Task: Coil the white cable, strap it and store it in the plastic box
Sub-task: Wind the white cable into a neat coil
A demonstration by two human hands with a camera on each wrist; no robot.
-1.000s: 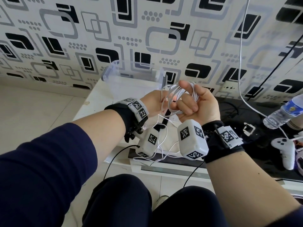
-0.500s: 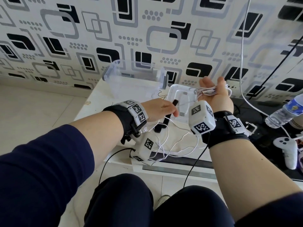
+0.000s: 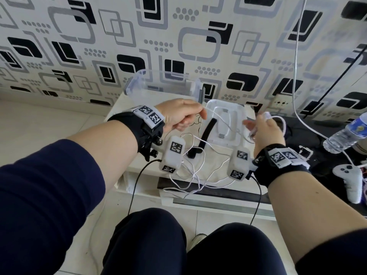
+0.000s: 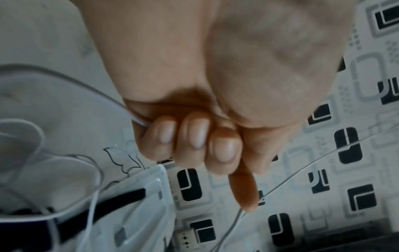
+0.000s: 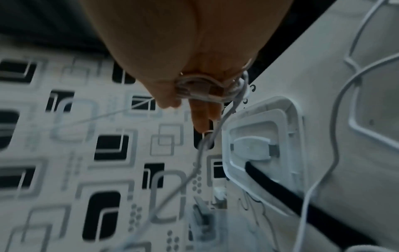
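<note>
The thin white cable (image 3: pixel 222 124) stretches between my two hands above the white table (image 3: pixel 119 108). My left hand (image 3: pixel 190 116) grips it in curled fingers; the left wrist view shows the cable (image 4: pixel 138 120) entering the fist (image 4: pixel 194 139). Several loops of cable (image 5: pixel 200 92) are wound round the fingers of my right hand (image 3: pixel 260 126), with the thumb against them. Slack cable (image 3: pixel 190 175) lies tangled near the table's front edge. The black strap (image 3: pixel 206 133) lies half on the box's white lid (image 3: pixel 236 114). Behind them stands the clear plastic box (image 3: pixel 139 84), open.
A water bottle (image 3: pixel 345 133) and a white game controller (image 3: pixel 347 179) lie on the dark surface to the right. Another white cable (image 3: pixel 296 76) hangs down the patterned wall near a wall socket (image 3: pixel 282 102). Black leads run from my wrist cameras off the table's front edge.
My hands have drawn apart: the right one carried its loops to the right, the left one moved left, so a length of cable now spans the lid between them.
</note>
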